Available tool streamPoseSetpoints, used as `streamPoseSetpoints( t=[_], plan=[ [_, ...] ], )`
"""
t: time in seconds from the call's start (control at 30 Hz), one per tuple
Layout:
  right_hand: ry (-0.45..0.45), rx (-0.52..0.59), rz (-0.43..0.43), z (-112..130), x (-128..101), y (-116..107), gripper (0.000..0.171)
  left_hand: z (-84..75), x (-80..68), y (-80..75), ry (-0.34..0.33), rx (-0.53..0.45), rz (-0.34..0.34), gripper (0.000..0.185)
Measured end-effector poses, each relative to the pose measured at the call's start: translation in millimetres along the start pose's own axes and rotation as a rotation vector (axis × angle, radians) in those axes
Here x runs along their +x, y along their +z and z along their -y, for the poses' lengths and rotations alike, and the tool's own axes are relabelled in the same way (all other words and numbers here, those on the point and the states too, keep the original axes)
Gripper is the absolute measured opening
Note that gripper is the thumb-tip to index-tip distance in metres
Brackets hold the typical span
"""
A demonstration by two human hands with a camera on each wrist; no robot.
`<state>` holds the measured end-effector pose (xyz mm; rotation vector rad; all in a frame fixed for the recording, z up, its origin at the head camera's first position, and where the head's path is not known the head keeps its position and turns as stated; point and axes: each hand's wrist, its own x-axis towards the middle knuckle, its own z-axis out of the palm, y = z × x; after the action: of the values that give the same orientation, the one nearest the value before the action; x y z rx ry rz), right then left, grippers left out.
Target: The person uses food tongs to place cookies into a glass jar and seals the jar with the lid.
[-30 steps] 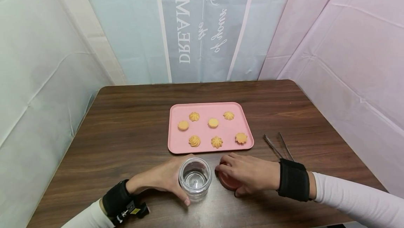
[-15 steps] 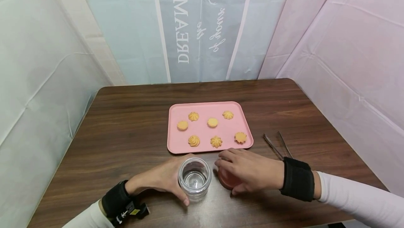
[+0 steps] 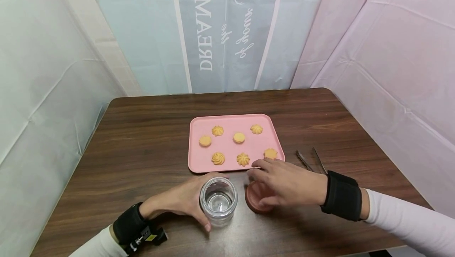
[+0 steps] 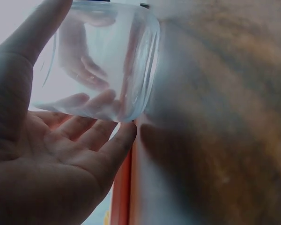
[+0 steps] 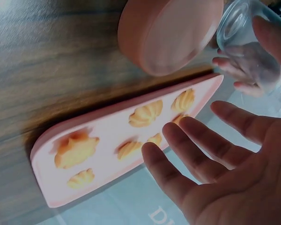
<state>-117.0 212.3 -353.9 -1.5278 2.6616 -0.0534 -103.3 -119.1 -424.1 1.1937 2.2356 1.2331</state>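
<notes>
"Head view: any writing to go by?"

"Only on the cloth (image 3: pixel 266 77) behind the table (image 3: pixel 153 130). DREAMS runs sideways in pale capitals, with 'the' and 'of your' in script beside it. The right wrist view catches its D and part of a second letter at the bottom edge."

"Any labels nearer the hands?"

"One yellow label (image 3: pixel 151 238), on the small device at the left wristband (image 3: pixel 128 225) (its print is too small to read)."

"And the jar (image 3: pixel 218 201)?"

"Clear glass, upright on the table in front of the tray (image 3: pixel 234 121), with nothing over its mouth. The left hand (image 3: pixel 185 199) holds it from the side, gently curved: thumb on the near side, fingers (image 4: pixel 119 145) round the far side, parted by the jar's width."

"What has the right hand (image 3: pixel 289 182) got?"

"Nothing. Its fingers (image 5: pixel 166 173) are spread and loosely extended, above the lid (image 3: pixel 254 199). From the head they overlap it, but the right wrist view shows them apart from it."

"So where's the lid?"

"On the table, just right of the jar, reddish brown, partly covered by that hand in the head view."

"What's on the tray?"

"Seven cookies (image 3: pixel 243 159), well spaced on the pink: some ridged, one swirled, others flat-faced. The one at the near right corner sits just beyond the right hand's fingers."

"And farther right?"

"Metal tongs (image 3: pixel 303 159), lying on the table beside the tray, their two tips apart and pointing away from the person. The right hand and its wristband (image 3: pixel 342 196) hide the rest."
</notes>
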Motion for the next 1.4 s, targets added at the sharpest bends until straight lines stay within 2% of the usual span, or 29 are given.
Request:
streamPoseSetpoints(
  t=[0.1, 0.27, 0.43, 0.53, 0.67, 0.83, 1.0, 1.17, 1.4],
  plan=[
    [-0.011, -0.028, -0.040, -5, -1, -1, 0.060, -1.3, -2.0, -2.7, -0.025, 0.005, -0.010, 0.122],
    [0.008, -0.038, -0.074, -10, -3, -4, 0.062, -2.0, -4.3, -8.9, -0.048, 0.010, -0.016, 0.120],
    [0.025, -0.041, -0.139, -14, -5, -6, 0.059, -3.4, -7.3, -15.8, -0.072, 0.069, -0.028, 0.114],
    [0.039, -0.052, -0.169, -17, -6, -7, 0.060, -3.2, -9.2, -20.5, -0.066, 0.087, -0.038, 0.110],
    [0.085, -0.053, -0.205, -23, -8, -8, 0.059, -1.4, -10.8, -27.2, -0.045, 0.057, -0.042, 0.105],
    [0.146, -0.036, -0.228, -32, -11, -8, 0.058, 0.8, -12.9, -34.9, -0.050, 0.051, -0.054, 0.100],
    [0.201, -0.050, -0.257, -40, -16, -8, 0.061, 0.0, -14.3, -44.1, -0.059, 0.029, -0.084, 0.095],
    [0.258, -0.044, -0.307, -46, -23, -7, 0.064, -5.0, -15.6, -56.4, -0.092, 0.016, -0.143, 0.094],
    [0.311, -0.060, -0.314, -53, -31, -5, 0.065, -9.3, -17.0, -72.5, -0.114, 0.064, -0.208, 0.095]
  ],
)
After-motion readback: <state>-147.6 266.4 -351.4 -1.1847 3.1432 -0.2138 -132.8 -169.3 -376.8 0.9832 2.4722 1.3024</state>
